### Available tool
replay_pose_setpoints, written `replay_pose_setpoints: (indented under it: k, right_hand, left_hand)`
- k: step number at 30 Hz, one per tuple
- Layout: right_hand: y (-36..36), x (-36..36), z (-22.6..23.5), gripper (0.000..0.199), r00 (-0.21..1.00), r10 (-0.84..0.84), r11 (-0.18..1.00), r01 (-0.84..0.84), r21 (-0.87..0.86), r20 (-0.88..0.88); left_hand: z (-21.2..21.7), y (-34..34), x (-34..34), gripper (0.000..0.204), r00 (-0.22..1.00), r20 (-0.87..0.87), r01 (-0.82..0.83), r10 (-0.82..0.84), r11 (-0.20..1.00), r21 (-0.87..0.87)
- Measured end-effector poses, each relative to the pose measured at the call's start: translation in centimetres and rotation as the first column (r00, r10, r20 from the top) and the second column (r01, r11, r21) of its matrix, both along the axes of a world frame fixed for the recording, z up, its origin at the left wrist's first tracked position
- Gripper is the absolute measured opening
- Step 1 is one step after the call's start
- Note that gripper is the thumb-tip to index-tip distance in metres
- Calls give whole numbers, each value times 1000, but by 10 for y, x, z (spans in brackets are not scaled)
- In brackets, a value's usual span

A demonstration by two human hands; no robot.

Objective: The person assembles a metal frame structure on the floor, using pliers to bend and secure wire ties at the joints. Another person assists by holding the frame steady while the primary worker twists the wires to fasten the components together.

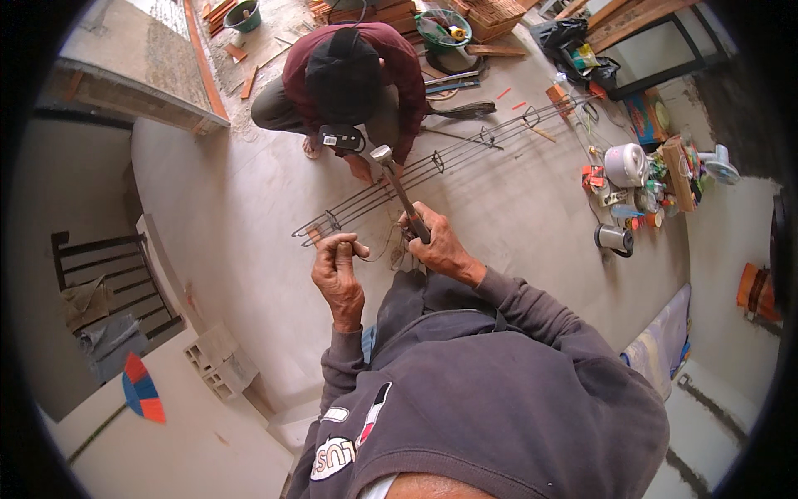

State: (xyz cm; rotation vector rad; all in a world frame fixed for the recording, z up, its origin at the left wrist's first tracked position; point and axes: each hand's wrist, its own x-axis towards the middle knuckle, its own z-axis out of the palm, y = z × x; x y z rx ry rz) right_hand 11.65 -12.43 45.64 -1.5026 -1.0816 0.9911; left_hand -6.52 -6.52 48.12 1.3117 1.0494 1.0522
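My right hand (449, 252) is wrapped round the dark grip of a hammer (401, 190), whose metal head points away from me. Left of it, my left hand (339, 279) is closed in a pinch on the end of a thin wire (381, 254). The wire curves across toward my right hand, where its other end is hard to make out. Just beyond both hands, a long cage of steel rebar (366, 198) with bent stirrups runs diagonally over the floor. A crouching co-worker (353, 79) in a dark cap has their hands at the cage.
A small wood block (313, 233) sits at the cage's near end, a brick (559, 96) near its far end. To the right stand a rice cooker (626, 165), a steel kettle (613, 239) and a small fan (720, 165). Buckets (443, 28) and timber lie behind the co-worker.
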Motion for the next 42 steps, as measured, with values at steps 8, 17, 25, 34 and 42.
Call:
replay_pose_setpoints:
  k: [8, 17, 25, 34, 42]
  right_hand:
    - [-29, 18, -7, 28, 996, -80, 989, 84, -125, 35]
    - [-51, 73, -26, 27, 979, -150, 982, 164, -95, 137]
    - [-94, 180, -53, 38, 944, -206, 972, 227, -55, 258]
    - [-146, 295, -61, 34, 906, -249, 957, 285, -60, 343]
    - [-136, 329, -58, 31, 941, -328, 924, 339, -177, 89]
  left_hand:
    - [-5, -2, 12, 9, 937, -284, 276, -203, 930, 245]
    - [-3, -11, 78, 13, 960, -236, 194, -149, 964, 181]
    - [9, -34, 177, 19, 973, -189, 136, -131, 991, 16]
    - [3, -65, 291, 22, 941, -229, 238, -250, 968, -79]
    - [-9, -57, 347, 28, 955, -107, 233, -276, 924, -304]
